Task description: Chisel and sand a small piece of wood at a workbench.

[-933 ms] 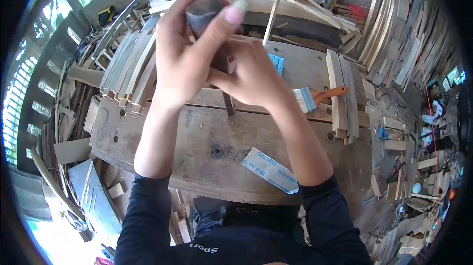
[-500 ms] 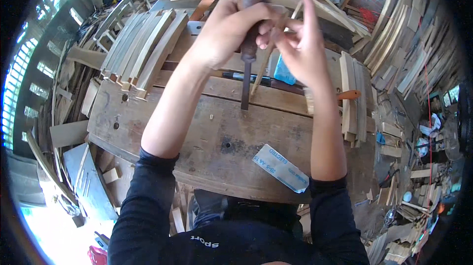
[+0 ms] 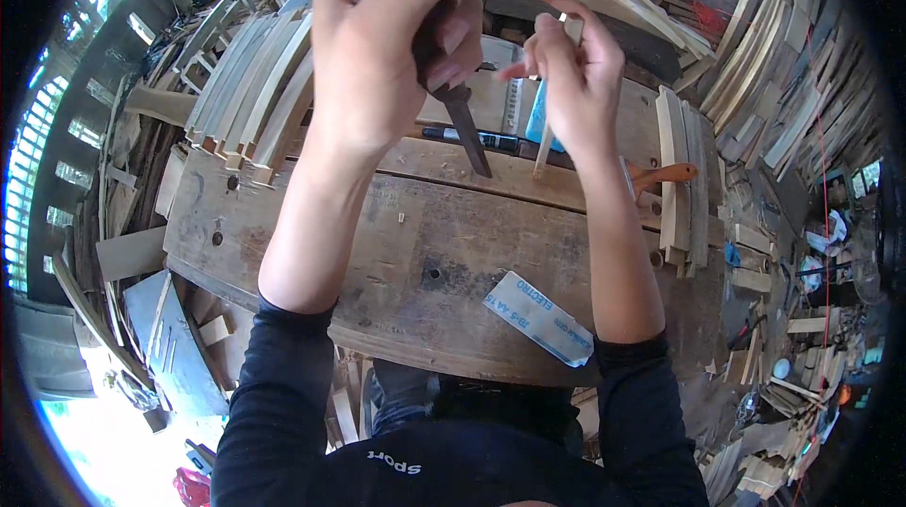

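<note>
My left hand is closed around the dark handle of a chisel, raised above the bench. The flat metal chisel blade slants down to the right from the fist. Apart from it, my right hand pinches a thin wooden stick between thumb and fingers. The stick stands nearly upright, its upper end rising past my fingers. Beneath both hands is the worn wooden workbench. A dark marker pen and a blue block-like thing, partly hidden by my right hand, lie there.
Curved wooden slats are stacked at the bench's left. More wooden strips lie at the right, beside an orange-handled tool. A white-and-blue printed strip rests near the front edge. Piled timber fills the far right.
My hands have drawn apart. The left one has moved left and up with the chisel, which now tilts. My right hand keeps the stick, which has shifted right, away from the chisel.
</note>
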`<state>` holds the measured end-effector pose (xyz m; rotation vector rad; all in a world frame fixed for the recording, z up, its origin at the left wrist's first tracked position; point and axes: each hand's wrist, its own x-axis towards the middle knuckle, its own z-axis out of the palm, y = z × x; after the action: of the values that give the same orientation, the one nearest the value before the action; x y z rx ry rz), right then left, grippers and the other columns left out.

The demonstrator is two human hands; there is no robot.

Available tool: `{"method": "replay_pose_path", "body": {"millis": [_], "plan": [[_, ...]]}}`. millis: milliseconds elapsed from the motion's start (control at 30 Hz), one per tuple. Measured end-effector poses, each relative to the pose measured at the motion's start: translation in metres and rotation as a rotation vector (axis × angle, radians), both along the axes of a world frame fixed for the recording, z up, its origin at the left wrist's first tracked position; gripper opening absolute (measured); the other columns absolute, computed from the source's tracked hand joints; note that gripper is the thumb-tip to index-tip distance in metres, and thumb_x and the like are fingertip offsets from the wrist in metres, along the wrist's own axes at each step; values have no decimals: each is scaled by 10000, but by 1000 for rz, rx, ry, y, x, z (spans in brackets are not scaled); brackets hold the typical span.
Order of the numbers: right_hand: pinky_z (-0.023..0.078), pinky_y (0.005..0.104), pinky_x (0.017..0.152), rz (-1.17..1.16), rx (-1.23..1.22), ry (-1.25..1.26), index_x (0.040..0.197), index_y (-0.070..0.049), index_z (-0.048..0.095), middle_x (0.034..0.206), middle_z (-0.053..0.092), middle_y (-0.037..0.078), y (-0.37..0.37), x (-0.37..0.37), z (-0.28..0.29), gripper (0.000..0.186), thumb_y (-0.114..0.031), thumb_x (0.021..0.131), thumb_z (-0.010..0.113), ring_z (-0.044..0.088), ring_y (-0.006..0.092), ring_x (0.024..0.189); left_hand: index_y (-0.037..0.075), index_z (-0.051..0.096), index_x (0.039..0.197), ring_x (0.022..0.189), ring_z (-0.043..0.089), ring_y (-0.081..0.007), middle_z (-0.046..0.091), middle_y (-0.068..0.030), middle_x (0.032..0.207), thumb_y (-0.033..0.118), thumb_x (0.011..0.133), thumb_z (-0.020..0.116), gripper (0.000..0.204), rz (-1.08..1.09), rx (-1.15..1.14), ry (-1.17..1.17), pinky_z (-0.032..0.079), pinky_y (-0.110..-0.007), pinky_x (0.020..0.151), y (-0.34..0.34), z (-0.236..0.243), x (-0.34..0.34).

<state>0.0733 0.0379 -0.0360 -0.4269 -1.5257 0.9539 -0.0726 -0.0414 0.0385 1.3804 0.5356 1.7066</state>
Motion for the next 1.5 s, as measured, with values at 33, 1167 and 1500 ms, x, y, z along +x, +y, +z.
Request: {"method": "replay_pose_path", "body": {"millis": [33,1167,1500], "plan": [[477,235,504,-47,-17,-6,1140,-47,615,588,464,-37,-7,-3,1,196,-108,991,504,434,25,496,74,432,746,393,284,-90,360,0,549,216,936,476,241,-42,2,-20,265,-252,401,-4,3,-2],[296,260,372,-255,-111,130,661,-87,384,486,352,-7,3,-2,0,510,-453,1015,411,369,86,387,87,394,666,340,311,-113,326,0,441,166,893,562,294,-36,-37,87,241,-272,349,12,-27,32],[309,254,387,-213,-139,158,632,-98,417,457,381,-24,11,6,-6,521,-433,1029,384,390,83,386,85,428,719,359,271,-96,333,18,479,173,870,526,200,-180,32,-65,251,-247,351,5,-18,12]]}}
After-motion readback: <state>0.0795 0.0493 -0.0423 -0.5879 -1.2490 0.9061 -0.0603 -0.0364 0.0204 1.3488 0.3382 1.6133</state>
